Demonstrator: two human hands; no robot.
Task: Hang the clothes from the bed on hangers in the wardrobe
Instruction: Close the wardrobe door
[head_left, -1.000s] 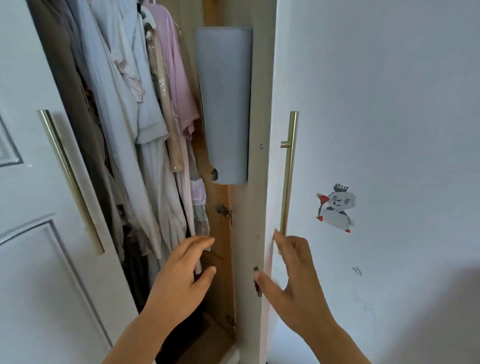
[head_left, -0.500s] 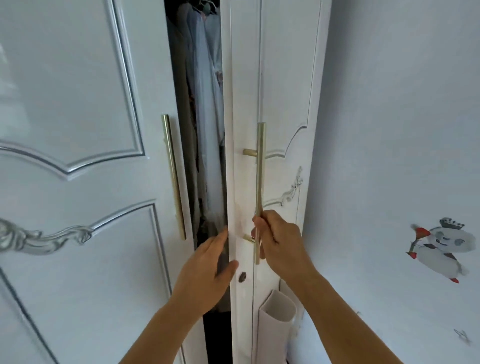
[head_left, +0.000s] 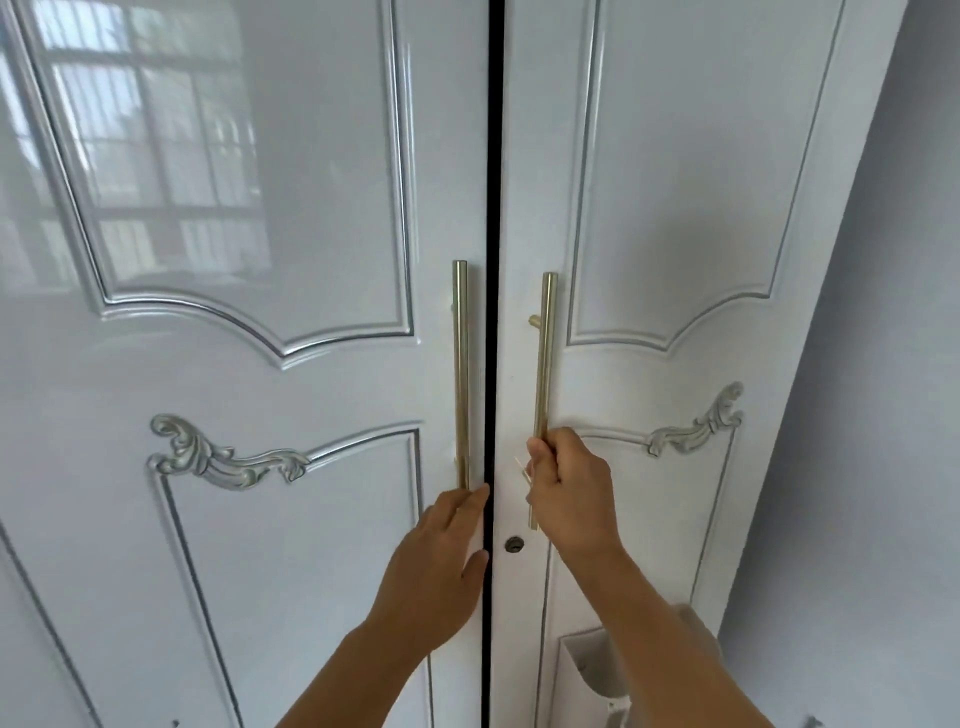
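The white wardrobe fills the view with both doors closed, only a thin dark gap between them. My right hand (head_left: 569, 496) grips the lower part of the brass bar handle (head_left: 544, 364) on the right door (head_left: 675, 208). My left hand (head_left: 441, 566) lies flat with straight fingers against the inner edge of the left door (head_left: 234, 312), just below its brass handle (head_left: 461, 374). The hanging clothes are hidden behind the doors. No bed or hangers are in view.
A small keyhole (head_left: 514, 544) sits on the right door below my right hand. A white rolled sheet (head_left: 587, 675) stands against the wardrobe's lower right. A plain grey wall (head_left: 883, 415) runs along the right.
The right door swung closed, hiding the clothes inside. My right hand moved from the door's edge onto the handle; my left hand moved from the opening onto the left door's edge.
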